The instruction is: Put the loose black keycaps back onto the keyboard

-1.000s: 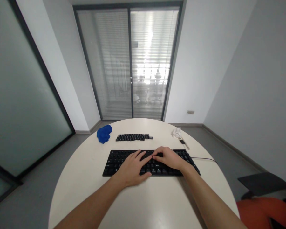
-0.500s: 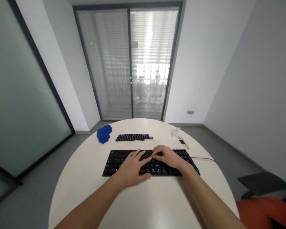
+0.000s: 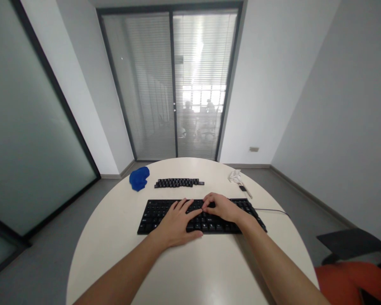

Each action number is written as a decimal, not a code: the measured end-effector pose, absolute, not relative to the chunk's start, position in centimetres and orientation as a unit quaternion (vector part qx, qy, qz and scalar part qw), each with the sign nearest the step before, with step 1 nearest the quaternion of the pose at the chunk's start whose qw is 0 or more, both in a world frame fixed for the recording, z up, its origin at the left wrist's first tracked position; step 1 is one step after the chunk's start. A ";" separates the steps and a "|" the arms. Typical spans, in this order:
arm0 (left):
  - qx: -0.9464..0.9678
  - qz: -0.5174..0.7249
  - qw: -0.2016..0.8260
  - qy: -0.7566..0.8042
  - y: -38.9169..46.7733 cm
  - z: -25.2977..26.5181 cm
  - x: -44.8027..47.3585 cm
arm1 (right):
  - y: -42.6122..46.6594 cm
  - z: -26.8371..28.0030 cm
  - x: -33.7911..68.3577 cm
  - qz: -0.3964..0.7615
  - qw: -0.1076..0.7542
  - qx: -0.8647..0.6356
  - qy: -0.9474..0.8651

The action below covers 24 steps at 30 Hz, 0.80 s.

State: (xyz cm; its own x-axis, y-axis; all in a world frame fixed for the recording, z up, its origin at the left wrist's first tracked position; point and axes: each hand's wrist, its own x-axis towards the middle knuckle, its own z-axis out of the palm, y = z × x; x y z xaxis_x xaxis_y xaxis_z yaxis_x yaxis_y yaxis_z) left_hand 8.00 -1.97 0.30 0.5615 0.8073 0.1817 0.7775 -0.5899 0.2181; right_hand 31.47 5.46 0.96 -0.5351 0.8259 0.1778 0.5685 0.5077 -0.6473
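Note:
A black keyboard (image 3: pixel 152 212) lies flat on the round cream table (image 3: pixel 190 267). My left hand (image 3: pixel 178 222) rests across its left and middle part with fingers spread, the index finger reaching toward my right fingertips and the thumb near the front edge. Over the keys right of the middle, my right hand (image 3: pixel 220 206) has thumb and index finger pinched together. Whatever is between those fingertips, if anything, is too small to make out. Beyond the keyboard, loose black keycaps (image 3: pixel 178 182) lie in rows.
A crumpled blue cloth (image 3: pixel 139 178) lies at the far left of the table. At the far right are a crumpled white tissue (image 3: pixel 234 176) and a slim brush-like tool (image 3: pixel 246 190). The keyboard's cable (image 3: pixel 271 210) runs off to the right. An orange chair (image 3: pixel 352 281) stands at the lower right.
Almost nothing differs. Both hands stay at the same spot on the keyboard, and the view has shifted very slightly.

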 end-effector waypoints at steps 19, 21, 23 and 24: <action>0.842 0.152 -0.060 0.514 4.7 2.0 8.5 | 5.1 1.1 32.0 0.262 0.245 -0.401 -0.843; 0.837 0.140 -0.077 0.524 6.8 2.1 8.6 | 5.1 1.1 32.1 0.258 0.246 -0.402 -0.843; 0.833 0.130 -0.091 0.530 8.5 2.2 8.9 | 5.0 1.1 32.1 0.255 0.248 -0.402 -0.844; 0.831 0.126 -0.098 0.533 9.1 2.2 9.1 | 5.0 1.1 32.1 0.254 0.249 -0.402 -0.844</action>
State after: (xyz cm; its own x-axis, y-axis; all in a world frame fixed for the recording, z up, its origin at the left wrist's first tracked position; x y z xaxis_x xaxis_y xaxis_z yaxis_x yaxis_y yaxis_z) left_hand 9.12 9.13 2.17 0.4010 0.8606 0.3141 0.9101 -0.4134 -0.0294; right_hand 32.15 4.96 1.09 -0.5520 0.8053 0.2163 0.5524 0.5475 -0.6285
